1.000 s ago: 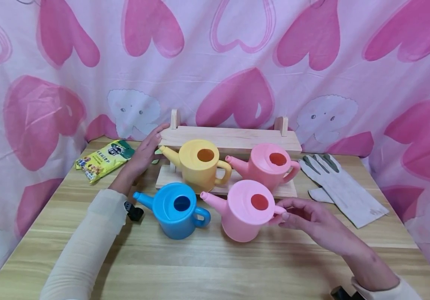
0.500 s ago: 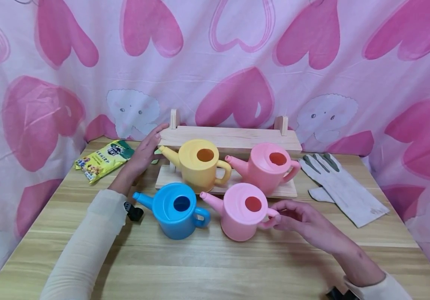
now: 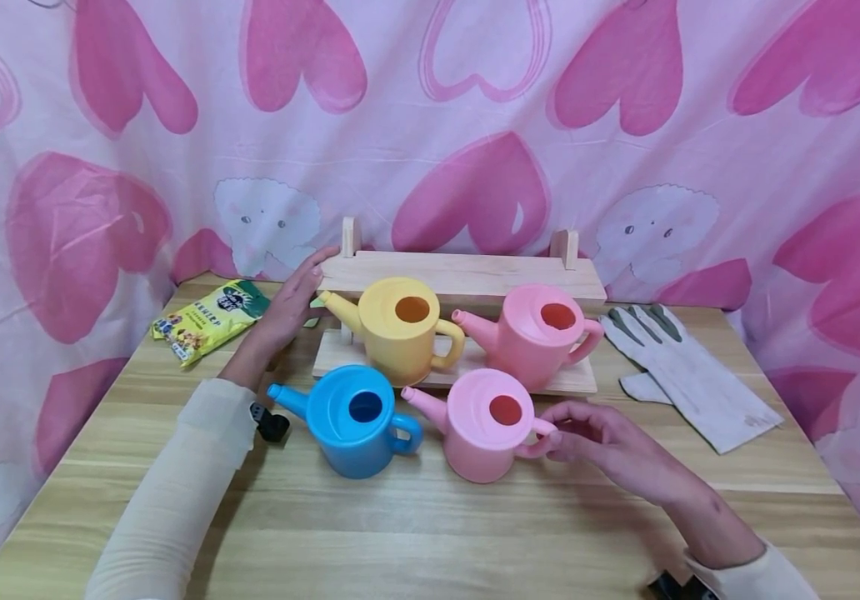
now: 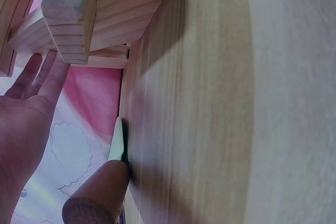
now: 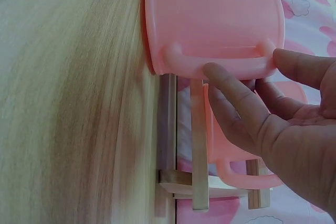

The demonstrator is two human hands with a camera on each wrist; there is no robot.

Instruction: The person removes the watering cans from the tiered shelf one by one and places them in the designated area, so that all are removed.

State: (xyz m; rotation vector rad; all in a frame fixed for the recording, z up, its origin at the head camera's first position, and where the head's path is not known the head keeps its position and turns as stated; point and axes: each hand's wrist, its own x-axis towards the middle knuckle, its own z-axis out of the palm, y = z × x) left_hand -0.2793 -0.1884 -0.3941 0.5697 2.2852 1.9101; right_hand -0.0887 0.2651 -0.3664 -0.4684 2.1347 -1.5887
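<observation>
My right hand [image 3: 610, 450] holds the handle of a light pink watering can [image 3: 478, 433] on the table, its fingertips along the handle [image 5: 226, 67] in the right wrist view. My left hand [image 3: 291, 304] reaches to the left end of a two-level wooden rack [image 3: 460, 268], its straight fingers [image 4: 52, 82] touching the wood. A blue watering can [image 3: 347, 442] stands left of the pink one. On the rack's lower board are a yellow watering can [image 3: 396, 346] and a deeper pink watering can [image 3: 527, 354]. All the spouts point left.
A yellow-green packet [image 3: 212, 321] lies at the table's left. Pale work gloves [image 3: 688, 375] lie at the right. Near my left hand is a brown wooden handle [image 4: 97, 198]. A pink heart-patterned curtain [image 3: 467, 183] hangs behind the table [image 3: 400, 533].
My right hand has shifted the light pink watering can slightly left, closer to the blue one, and it now stands still. My left hand stays at the rack.
</observation>
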